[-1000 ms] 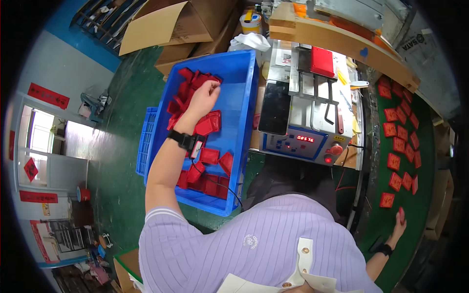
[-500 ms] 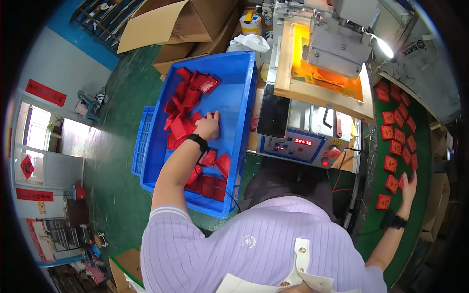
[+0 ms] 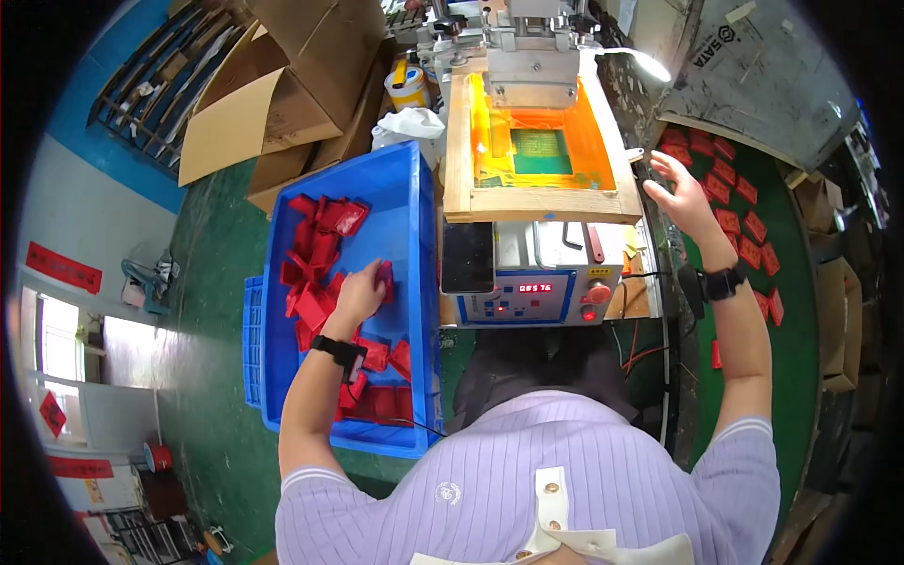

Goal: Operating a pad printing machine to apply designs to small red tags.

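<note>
While the wooden-framed printing screen (image 3: pixel 539 151) now stands raised and tilted at upper centre, showing its orange mesh where a second ago a flat dark plate lay, the left hand (image 3: pixel 361 293) has drawn back from the far end of the blue bin (image 3: pixel 419 226) toward mid-left of the frame. It closes its fingers on a red piece (image 3: pixel 384 276), pinched at the fingertips, with more red pieces (image 3: pixel 320 235) heaped just beyond it. By my reading, one piece is picked and the press stands open. The left forearm runs up from the lower edge, wrist bent slightly inward, a black wristband (image 3: pixel 340 352) on it.

The right hand (image 3: pixel 683 193) has risen from the lower right to the upper right, beside the screen's frame. It is spread wide, palm toward the machine, holding nothing, just short of the red pieces laid in rows on the green mat (image 3: pixel 800 282). Its arm stretches nearly straight, a black watch (image 3: pixel 720 282) at the wrist.
</note>
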Tool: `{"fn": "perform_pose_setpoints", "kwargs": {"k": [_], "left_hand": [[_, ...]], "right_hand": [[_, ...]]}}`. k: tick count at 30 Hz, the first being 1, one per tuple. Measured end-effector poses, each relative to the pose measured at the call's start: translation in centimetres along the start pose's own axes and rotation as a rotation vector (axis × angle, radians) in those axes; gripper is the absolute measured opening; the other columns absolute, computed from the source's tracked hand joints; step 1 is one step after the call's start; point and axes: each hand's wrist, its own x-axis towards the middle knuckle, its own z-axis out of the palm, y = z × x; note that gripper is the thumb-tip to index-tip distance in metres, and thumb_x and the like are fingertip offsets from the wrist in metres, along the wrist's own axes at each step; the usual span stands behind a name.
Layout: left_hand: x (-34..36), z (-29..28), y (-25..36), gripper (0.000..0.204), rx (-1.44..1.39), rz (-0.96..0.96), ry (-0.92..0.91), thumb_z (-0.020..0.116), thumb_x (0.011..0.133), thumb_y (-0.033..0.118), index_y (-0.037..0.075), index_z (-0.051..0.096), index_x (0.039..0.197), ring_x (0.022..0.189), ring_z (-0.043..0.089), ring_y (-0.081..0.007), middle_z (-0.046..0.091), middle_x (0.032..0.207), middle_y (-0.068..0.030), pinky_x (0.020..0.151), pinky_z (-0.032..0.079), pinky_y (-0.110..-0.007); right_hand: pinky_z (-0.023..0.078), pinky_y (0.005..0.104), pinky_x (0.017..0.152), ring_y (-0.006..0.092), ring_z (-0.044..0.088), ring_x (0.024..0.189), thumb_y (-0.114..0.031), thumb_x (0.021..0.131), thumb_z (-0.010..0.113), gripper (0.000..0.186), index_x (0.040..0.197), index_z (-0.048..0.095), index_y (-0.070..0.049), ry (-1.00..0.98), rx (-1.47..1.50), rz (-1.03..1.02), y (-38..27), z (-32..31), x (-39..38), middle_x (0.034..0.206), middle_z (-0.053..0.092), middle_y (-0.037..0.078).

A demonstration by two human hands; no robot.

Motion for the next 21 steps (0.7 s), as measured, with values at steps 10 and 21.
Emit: {"fn": "perform_pose_setpoints", "kwargs": {"k": [10,21], "left_hand": [[1.7,-9.0,3.5,0.028,-1.186,-0.303,0.254,0.061,0.087,0.010,0.002,0.055,0.114,0.087,0.059,-0.0102,0.062,0.099,-0.0039,0.077,0.049,-0.025],[8.4,-15.7,14.9,0.031,-1.355,-0.051,0.091,0.059,0.089,0.015,0.003,0.052,0.116,0.087,0.055,-0.0086,0.059,0.098,-0.0019,0.078,0.045,-0.022]], "right_hand": [[0.045,0.0284,0.087,0.0119,0.052,0.100,-0.015,0.081,0.065,0.045,0.122,0.051,-0.003,-0.292,0.729,-0.041,-1.1,4.1,5.6,0.110,0.058,0.011],[0.041,0.0377,0.093,0.0279,0.052,0.111,-0.035,0.070,0.078,0.074,0.126,0.043,-0.002,-0.235,0.073,-0.375,-7.6,6.8,8.1,0.120,0.054,0.015]]}}
